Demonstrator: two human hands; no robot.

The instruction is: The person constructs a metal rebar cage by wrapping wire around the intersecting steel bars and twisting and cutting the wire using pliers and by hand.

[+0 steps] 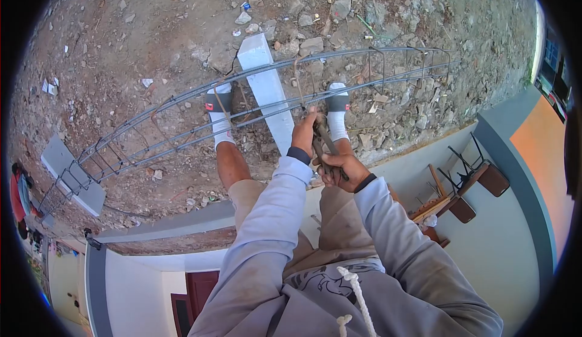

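Note:
My right hand (pixel 344 173) is wrapped round the handles of dark metal pincers (pixel 328 141), whose jaws point up toward a long steel rebar cage (pixel 182 98). Close to the jaws, my left hand (pixel 304 133) is closed, its fingertips at the cage's near bars. What those fingers pinch is too small to make out; it may be a wire. The cage runs across in front of me, with bent stirrups (pixel 383 67) along it. Beneath it lies a pale rectangular block (pixel 265 85), between my feet.
A second pale block (pixel 74 175) supports the cage's left end. Stones and rubble (pixel 312 46) cover the dirt ground. Behind me are a low wall edge (pixel 176 226) and chairs (pixel 479 182). Another person (pixel 23 194) is at the far left.

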